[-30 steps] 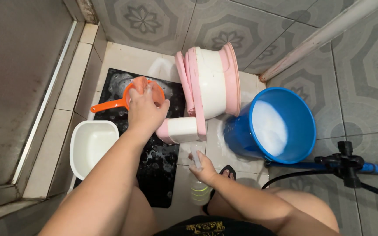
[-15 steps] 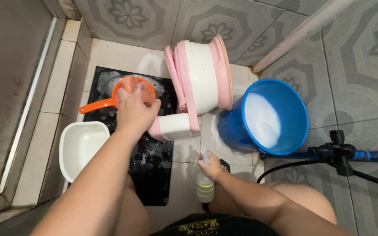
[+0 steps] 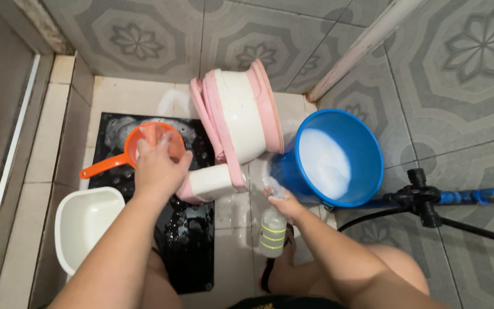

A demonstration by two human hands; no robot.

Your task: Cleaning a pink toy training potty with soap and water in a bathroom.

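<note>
Two hands busy: left hand fingers grip orange scoop; right hand fingers grip bottle; pink-white potty between, blue bucket beside.

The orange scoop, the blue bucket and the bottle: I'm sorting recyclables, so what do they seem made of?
The orange scoop under the left hand looks like moulded plastic: even colour, slightly translucent rim. The blue bucket also looks like plastic, smooth and glossy with a thin rolled rim. The bottle in the right hand seems clear plastic with a banded label, though glass cannot be ruled out.

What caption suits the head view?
Left hand grips orange scoop; right hand holds clear bottle beside blue bucket.
</note>
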